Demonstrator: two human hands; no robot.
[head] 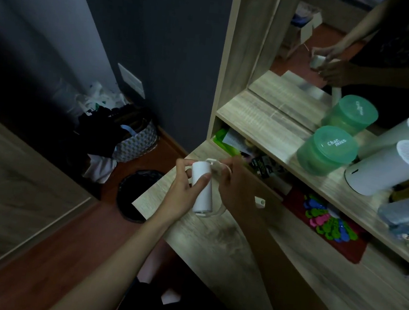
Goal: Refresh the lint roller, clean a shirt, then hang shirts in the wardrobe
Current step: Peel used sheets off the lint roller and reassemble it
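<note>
Over the wooden desk [238,250], the left hand [183,193] grips the lint roller [201,187]; the right hand [235,186] pinches its far end. A crooked pull could tear the sheet.

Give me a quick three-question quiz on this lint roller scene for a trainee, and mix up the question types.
1. True or false: the left hand grips the white lint roller.
2. What stands on the floor beside the desk corner? A) a black-lined bin B) a chair C) a fan
3. Fill in: the Charmiss tub is coloured ____.

Key: 1 true; 2 A; 3 green.
</note>
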